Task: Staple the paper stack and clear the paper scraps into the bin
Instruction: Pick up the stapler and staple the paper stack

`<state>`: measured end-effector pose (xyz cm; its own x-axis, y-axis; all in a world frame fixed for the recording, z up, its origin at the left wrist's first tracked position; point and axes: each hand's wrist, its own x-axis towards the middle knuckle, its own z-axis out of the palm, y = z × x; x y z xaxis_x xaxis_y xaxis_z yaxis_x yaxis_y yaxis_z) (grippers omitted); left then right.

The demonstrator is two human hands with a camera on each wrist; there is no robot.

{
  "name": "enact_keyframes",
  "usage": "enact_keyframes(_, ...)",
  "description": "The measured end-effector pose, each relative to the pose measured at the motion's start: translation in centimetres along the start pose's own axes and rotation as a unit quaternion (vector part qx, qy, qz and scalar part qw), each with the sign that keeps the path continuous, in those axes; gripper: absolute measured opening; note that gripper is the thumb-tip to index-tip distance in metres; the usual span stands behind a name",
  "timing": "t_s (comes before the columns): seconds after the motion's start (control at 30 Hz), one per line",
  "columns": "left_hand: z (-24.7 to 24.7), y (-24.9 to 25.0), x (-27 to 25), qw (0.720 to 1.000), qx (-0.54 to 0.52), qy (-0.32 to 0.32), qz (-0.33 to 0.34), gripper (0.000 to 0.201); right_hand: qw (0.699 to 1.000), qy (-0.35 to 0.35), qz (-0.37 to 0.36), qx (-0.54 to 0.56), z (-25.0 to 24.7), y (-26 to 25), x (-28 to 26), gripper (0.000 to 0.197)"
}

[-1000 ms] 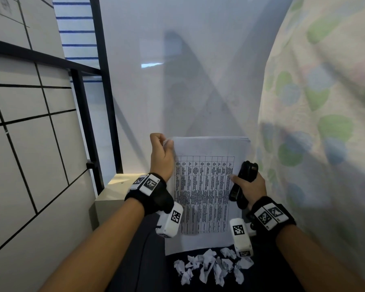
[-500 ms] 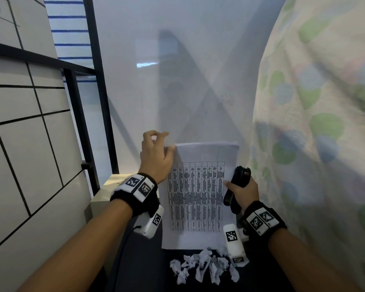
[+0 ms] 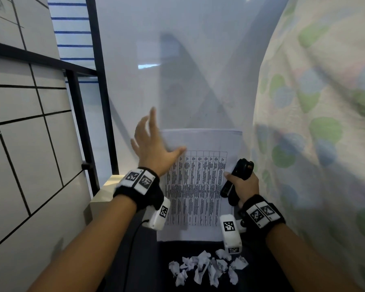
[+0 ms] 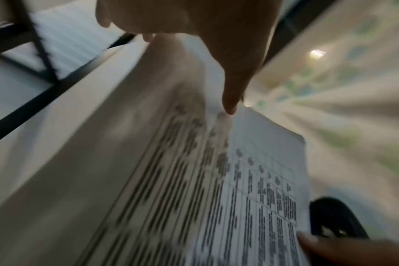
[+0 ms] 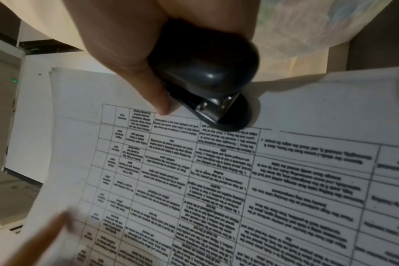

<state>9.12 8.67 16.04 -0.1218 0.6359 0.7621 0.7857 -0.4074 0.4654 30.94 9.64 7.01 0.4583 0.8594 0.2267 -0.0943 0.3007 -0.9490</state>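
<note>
The paper stack (image 3: 200, 186) lies flat on the surface with its long axis running away from the person, its far short edge toward the pale wall and its near short edge just short of the paper scraps (image 3: 207, 268), which sit in a loose heap at the near edge of the dark surface. The right hand (image 3: 242, 185) is wrapped around a black stapler (image 3: 237, 178) at the stack's right long edge; in the right wrist view the stapler's nose overlaps that edge beside the printed table, thumb resting on the sheet. The left hand (image 3: 152, 144) is spread, fingers straight and gripping nothing, over the stack's far left corner, with only the thumb reaching across the top sheet; motion blur makes it hard to say whether the thumb presses the paper.

The stapler points across the stack's short axis, from the right edge inward, so the right hand is plainly the one placed to staple. The pages likely need steadying by the left hand first. No bin can be made out.
</note>
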Motion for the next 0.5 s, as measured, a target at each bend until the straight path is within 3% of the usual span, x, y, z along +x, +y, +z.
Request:
enact_keyframes(0.07,0.2,-1.5,-1.4,0.973,-0.196,-0.055,-0.106,0.114,1.000,0.003,-0.002,0.012,0.0,-0.3,0.2,0.031)
enact_keyframes(0.1,0.6,-2.2,-2.1,0.949,-0.261,-0.102,-0.145,0.097,1.000,0.006,-0.002,0.017,0.1,-0.3,0.2,0.032)
enact_keyframes(0.17,1.7,-3.3,-3.0,0.937,-0.264,-0.152,-0.169,0.057,1.000,0.012,-0.003,0.020,0.1,-0.2,0.3,0.031)
enact_keyframes(0.27,3.5,-3.9,-4.6,0.934,-0.274,-0.129,-0.189,0.030,1.000,0.019,0.007,0.007,-0.1,0.8,-0.2,0.029)
enact_keyframes(0.5,5.7,-4.3,-7.6,0.923,-0.305,-0.081,-0.219,0.018,0.998,0.020,0.050,-0.025,-0.6,3.3,-1.4,0.020)
